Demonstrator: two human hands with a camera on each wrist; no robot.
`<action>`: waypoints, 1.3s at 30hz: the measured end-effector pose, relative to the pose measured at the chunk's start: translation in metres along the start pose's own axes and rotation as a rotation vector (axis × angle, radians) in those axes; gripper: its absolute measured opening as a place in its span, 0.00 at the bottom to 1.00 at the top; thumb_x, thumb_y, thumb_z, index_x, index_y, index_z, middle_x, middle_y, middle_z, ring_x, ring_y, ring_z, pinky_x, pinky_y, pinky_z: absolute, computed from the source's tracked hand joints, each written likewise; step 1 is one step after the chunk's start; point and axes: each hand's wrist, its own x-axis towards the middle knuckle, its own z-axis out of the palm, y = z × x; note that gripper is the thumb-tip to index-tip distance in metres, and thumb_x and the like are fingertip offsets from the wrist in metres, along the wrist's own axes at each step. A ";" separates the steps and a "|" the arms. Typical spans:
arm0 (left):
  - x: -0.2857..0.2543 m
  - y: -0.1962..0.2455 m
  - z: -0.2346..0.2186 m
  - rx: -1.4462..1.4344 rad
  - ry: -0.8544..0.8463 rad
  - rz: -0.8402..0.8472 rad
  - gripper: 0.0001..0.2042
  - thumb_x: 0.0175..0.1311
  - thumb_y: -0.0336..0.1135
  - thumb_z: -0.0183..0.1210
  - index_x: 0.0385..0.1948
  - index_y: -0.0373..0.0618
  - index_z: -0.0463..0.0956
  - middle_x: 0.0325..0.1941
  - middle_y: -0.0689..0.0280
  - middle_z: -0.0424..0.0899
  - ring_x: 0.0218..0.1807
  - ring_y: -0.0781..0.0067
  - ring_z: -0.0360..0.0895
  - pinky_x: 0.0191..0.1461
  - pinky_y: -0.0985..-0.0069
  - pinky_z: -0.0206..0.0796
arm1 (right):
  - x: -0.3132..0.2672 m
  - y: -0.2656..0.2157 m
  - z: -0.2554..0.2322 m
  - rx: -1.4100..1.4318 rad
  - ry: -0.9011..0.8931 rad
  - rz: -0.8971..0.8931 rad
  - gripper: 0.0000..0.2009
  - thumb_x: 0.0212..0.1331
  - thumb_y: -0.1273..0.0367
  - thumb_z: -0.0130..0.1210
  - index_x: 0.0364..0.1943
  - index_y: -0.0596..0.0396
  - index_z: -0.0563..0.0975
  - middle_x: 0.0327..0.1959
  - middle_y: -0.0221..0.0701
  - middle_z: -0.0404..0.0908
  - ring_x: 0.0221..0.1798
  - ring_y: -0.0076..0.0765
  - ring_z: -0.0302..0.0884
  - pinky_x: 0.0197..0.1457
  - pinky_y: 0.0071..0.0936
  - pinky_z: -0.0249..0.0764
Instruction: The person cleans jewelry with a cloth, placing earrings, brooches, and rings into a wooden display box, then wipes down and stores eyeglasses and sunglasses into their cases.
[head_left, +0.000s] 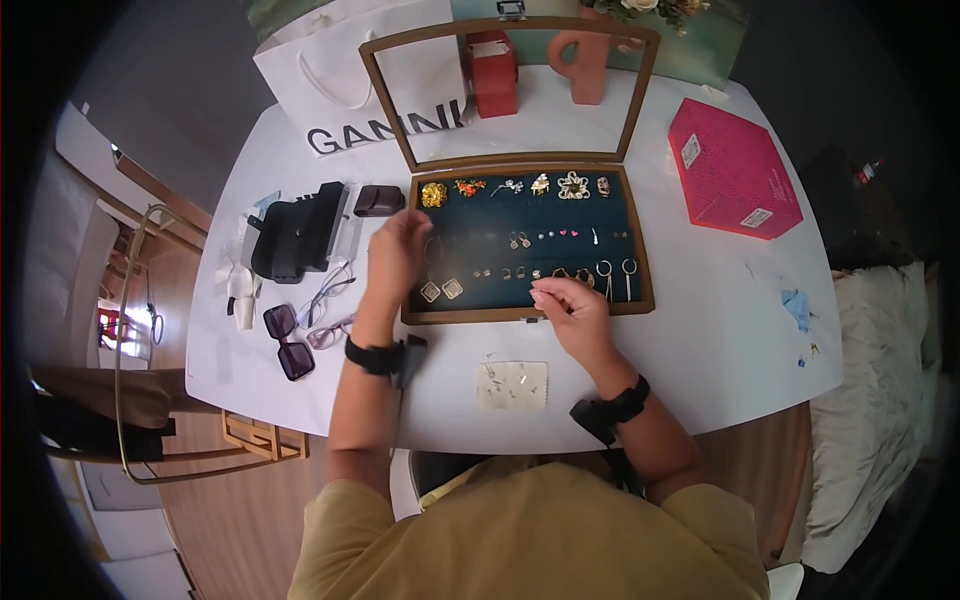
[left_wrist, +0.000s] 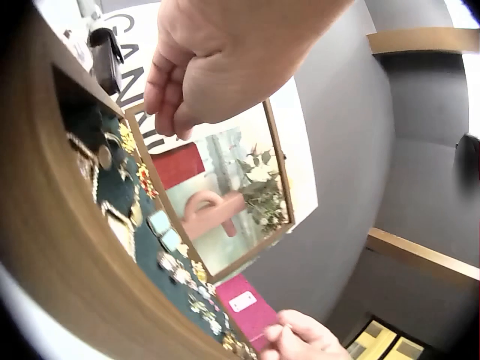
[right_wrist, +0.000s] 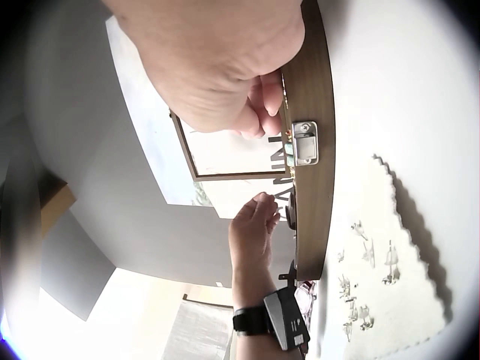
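Note:
A wooden jewellery box (head_left: pixel 530 318) with a dark teal lining lies on the table, its glass-panelled lid (head_left: pixel 627 120) raised. Rows of earrings (head_left: pixel 520 240) and several brooches (head_left: pixel 573 186) fill it. Over the box's left side hangs my left hand (head_left: pixel 397 255), fingers loosely bent, near a pair of square earrings (head_left: pixel 441 290); nothing shows in its fingers. At the front edge, my right hand (head_left: pixel 574 312) brings thumb and fingertips together above the bottom row; I cannot tell whether something tiny is between them. A cream scalloped cloth (right_wrist: pixel 409 315) carrying small silver pieces lies in front.
Left of the box are sunglasses (head_left: pixel 288 342), clear-lensed glasses (head_left: pixel 327 293), a black bag (head_left: pixel 295 235) and a dark case (head_left: pixel 379 200). Behind it stand a white paper bag (head_left: pixel 300 75), a red box (head_left: pixel 492 75) and a pink vase (head_left: pixel 588 75). A magenta box (head_left: pixel 735 170) sits at right.

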 end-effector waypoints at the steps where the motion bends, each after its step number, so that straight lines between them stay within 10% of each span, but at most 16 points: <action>1: 0.010 -0.006 -0.003 0.072 -0.042 -0.022 0.05 0.61 0.27 0.60 0.36 0.38 0.78 0.29 0.60 0.84 0.31 0.68 0.83 0.36 0.75 0.72 | 0.000 0.000 0.000 -0.002 0.000 -0.001 0.06 0.60 0.76 0.59 0.40 0.60 0.81 0.31 0.29 0.83 0.32 0.18 0.79 0.36 0.15 0.74; 12: 0.051 -0.034 0.016 0.201 -0.240 0.141 0.05 0.60 0.28 0.59 0.35 0.39 0.76 0.37 0.53 0.79 0.41 0.49 0.78 0.45 0.62 0.71 | 0.001 0.002 0.002 0.017 0.035 -0.063 0.06 0.57 0.76 0.60 0.39 0.60 0.81 0.28 0.31 0.83 0.29 0.19 0.80 0.32 0.17 0.75; 39: 0.050 -0.027 0.017 0.259 -0.244 0.030 0.06 0.51 0.30 0.64 0.30 0.44 0.85 0.35 0.56 0.85 0.38 0.57 0.83 0.46 0.68 0.74 | 0.001 0.003 0.000 -0.015 0.011 -0.058 0.07 0.58 0.77 0.61 0.39 0.61 0.81 0.30 0.29 0.83 0.31 0.17 0.79 0.33 0.15 0.74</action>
